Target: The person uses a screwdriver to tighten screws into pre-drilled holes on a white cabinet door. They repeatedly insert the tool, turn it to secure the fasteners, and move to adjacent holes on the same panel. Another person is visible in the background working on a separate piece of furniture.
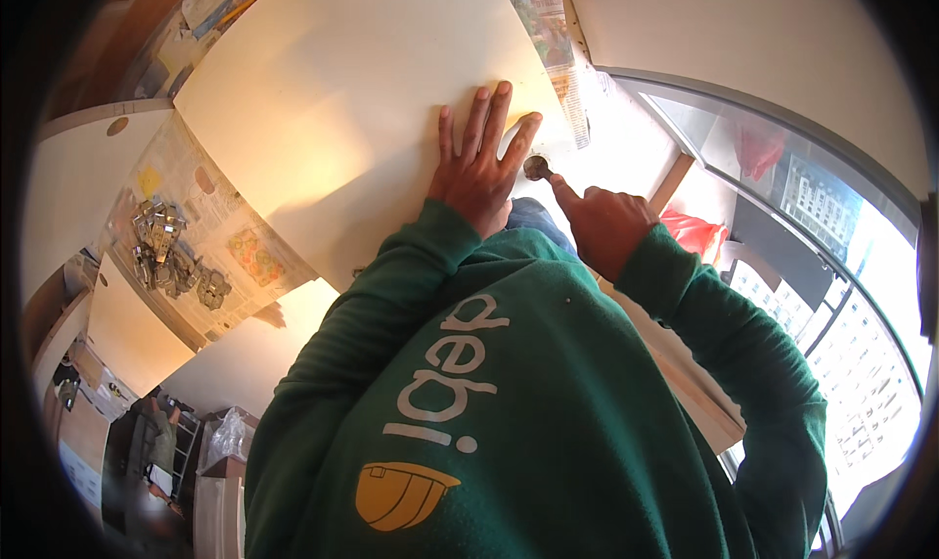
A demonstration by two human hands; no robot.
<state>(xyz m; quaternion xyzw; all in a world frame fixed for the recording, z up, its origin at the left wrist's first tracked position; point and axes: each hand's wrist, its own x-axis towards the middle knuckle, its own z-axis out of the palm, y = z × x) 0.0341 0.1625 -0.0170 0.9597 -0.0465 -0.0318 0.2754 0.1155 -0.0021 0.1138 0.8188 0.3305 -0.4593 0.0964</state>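
My left hand [473, 176] lies flat on a large pale board [342, 99], fingers spread near its right edge. Just to the right, my right hand [608, 228] is closed, its index finger stretched toward a small dark-tipped tool [541, 171]. The tool's tip sits at a round hole near the board's edge. Most of the tool is hidden by the hand, so its exact kind does not show.
Left of the board, a pile of metal cabinet hinges [161, 241] lies on newspaper [223, 217]. More pale panels [127, 314] stand around it. A red plastic bag [696, 234] and a large window [831, 344] are on the right. A person [161, 451] shows at lower left.
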